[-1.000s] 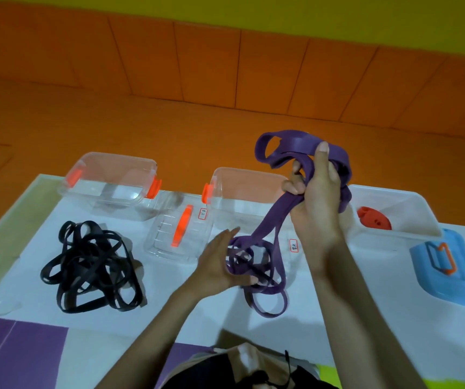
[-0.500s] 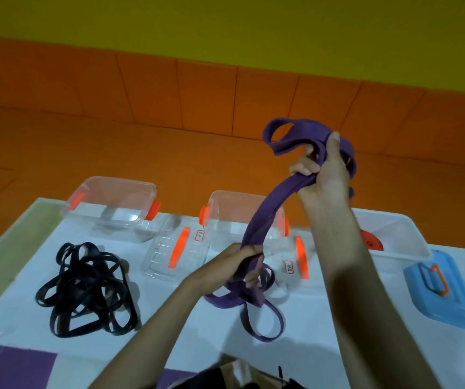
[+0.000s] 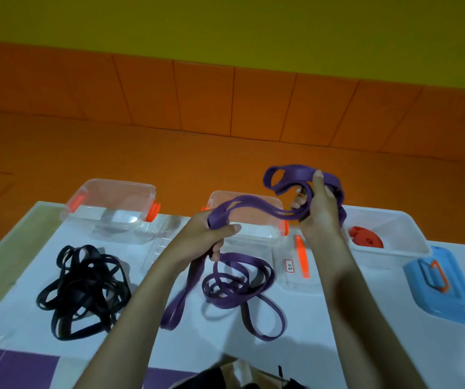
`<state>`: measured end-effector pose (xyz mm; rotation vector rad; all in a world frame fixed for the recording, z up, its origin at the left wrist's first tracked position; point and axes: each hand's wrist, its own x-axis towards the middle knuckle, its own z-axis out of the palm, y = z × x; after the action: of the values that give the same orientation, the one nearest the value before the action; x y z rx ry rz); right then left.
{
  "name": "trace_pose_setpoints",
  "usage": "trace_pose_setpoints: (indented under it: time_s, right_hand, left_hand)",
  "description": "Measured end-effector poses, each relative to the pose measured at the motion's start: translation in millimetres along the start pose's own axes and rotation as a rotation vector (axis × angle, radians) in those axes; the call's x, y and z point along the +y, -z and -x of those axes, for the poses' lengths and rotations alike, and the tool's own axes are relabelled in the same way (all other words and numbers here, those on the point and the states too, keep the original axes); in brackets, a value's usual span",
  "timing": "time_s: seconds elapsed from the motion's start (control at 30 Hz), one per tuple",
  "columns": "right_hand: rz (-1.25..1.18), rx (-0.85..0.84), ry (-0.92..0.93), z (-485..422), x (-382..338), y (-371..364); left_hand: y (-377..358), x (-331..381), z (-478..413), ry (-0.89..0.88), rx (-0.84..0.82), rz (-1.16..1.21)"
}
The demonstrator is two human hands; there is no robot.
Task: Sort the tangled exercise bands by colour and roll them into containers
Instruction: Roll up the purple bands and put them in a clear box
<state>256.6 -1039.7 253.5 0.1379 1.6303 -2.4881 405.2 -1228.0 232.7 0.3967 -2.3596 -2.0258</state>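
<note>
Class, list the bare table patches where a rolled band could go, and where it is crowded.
Bare: table, near-right corner, between right forearm and blue lid. Crowded: back row of clear containers, and the centre under purple band loops; black bands fill the left.

The 2 forearms reach forward. The left hand (image 3: 211,234) grips the purple band (image 3: 256,203) in a fist. The right hand (image 3: 319,209), higher and farther out, clutches it too.

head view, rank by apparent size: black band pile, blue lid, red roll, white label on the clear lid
1. black band pile
2. blue lid, close to the pile; it sits at the wide-angle edge, so these two are unsure
3. red roll
4. white label
</note>
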Motion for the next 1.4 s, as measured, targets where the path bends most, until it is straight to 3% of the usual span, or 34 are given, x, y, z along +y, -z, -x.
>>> trace_pose_setpoints:
  time_s: [0.27, 0.43, 0.57, 0.67, 0.73, 0.83, 0.97, 1.03, 1.1, 1.2, 1.27, 1.4]
  right_hand:
    - [0.647, -0.085, -0.146, 14.8, 47.1, 48.8]
    - [0.71, -0.131, -0.295, 33.6, 68.6, 66.6]
    - [0.917, -0.162, -0.347, 33.7, 79.9, 83.7]
    - [1.138, -0.179, -0.269, 24.8, 88.7, 96.3]
    - [1.021, -0.202, -0.191, 24.9, 96.5, 103.9]
    - [0.87, -0.259, -0.06, 36.3, 107.2, 102.6]
    - [0.991, -0.304, 0.094, 47.9, 124.2, 94.2]
    - [1.094, -0.351, 0.112, 50.2, 129.4, 91.3]
    - [1.183, -0.413, 0.135, 51.9, 137.6, 89.7]
    - [1.33, -0.574, 0.255, 56.5, 149.1, 85.4]
    - [1.418, -0.666, 0.311, 58.5, 155.1, 82.6]
    - [1.355, -0.725, 0.288, 66.2, 154.0, 77.3]
  left_hand:
    - [4.0, -87.5, -17.4, 0.136, -0.063, -0.523]
    - [-4.0, -137.3, -20.4, 0.224, 0.047, -0.696]
    - [-3.4, -164.1, -16.7, 0.309, 0.087, -0.894]
    - [-4.6, -179.9, -13.9, 0.309, 0.173, -1.109]
    - [-3.9, -188.0, -13.4, 0.347, 0.174, -1.209]
    - [-2.5, -195.9, -11.6, 0.395, 0.15, -1.169]
    - [-7.0, -187.4, -10.3, 0.427, -0.055, -1.066]
    - [-12.7, -165.9, -11.4, 0.335, -0.14, -0.801]
    - [-26.2, -137.6, -15.6, 0.235, -0.131, -0.377]
    - [-50.9, -102.5, -24.4, 0.247, -0.195, -0.044]
    - [-62.5, -93.9, -28.4, 0.23, -0.248, -0.03]
    - [-72.2, -99.4, -32.4, 0.084, -0.121, -0.077]
